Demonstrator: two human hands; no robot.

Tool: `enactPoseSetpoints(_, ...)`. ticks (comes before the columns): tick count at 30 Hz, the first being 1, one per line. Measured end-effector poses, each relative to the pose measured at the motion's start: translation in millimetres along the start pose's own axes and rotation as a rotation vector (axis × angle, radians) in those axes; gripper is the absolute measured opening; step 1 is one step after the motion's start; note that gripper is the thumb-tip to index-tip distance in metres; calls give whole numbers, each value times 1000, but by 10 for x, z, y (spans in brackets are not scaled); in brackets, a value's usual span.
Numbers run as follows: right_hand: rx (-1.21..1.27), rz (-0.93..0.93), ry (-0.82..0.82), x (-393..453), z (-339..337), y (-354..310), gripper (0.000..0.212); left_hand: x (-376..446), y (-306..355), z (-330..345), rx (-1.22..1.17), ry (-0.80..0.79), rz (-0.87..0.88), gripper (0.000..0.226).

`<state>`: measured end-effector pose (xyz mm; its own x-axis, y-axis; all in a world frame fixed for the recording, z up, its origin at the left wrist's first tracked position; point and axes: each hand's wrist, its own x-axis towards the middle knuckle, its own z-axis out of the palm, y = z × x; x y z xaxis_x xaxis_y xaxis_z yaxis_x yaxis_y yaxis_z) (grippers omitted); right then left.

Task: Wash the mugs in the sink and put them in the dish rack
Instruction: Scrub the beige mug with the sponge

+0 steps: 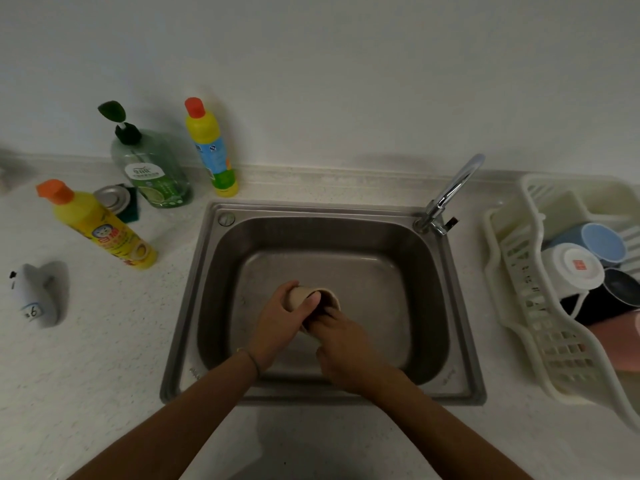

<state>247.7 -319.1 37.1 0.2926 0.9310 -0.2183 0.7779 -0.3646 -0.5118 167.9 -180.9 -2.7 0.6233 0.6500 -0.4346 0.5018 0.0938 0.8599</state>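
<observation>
Fingers (pixel 313 301) of left hand (pixel 277 327) curled round beige mug (pixel 304 294), low over sink (pixel 429 306) basin; right hand (pixel 341 344) fingers tucked inside mug mouth, grip hidden. Beyond: dish rack (pixel 519 271) w/ upturned mugs at right, tap (pixel 450 192) behind, bottles on worktop (pixel 104 341) far left.

Both forearms are seen bare, with no sleeves worn. A thin cord bracelet (pixel 252 358) with a small yellowish bead is worn at the left wrist.
</observation>
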Motion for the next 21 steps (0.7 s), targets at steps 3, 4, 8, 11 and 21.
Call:
enactPoseSetpoints(3, -272, -60, -40, -12, 40, 86, 65, -2, -8, -23, -6, -30, -8, 71)
enactPoseSetpoints(4, -191, -5, -40, 3, 65, 26, 62, -16, -7, -7, -21, -20, -6, 80)
enactPoseSetpoints(8, 256, 227, -8, 85, 66, -157, 46, -15, -43, 83, -57, 21, -45, 73)
enactPoseSetpoints(11, -146, -10, -15, 17, 59, 27, 62, 33, -30, 5, -39, -49, -67, 56)
enactPoseSetpoints(21, -162, -44, 95, 68, 143, 115, 62, 110, -22, -7, -73, -38, -98, 46)
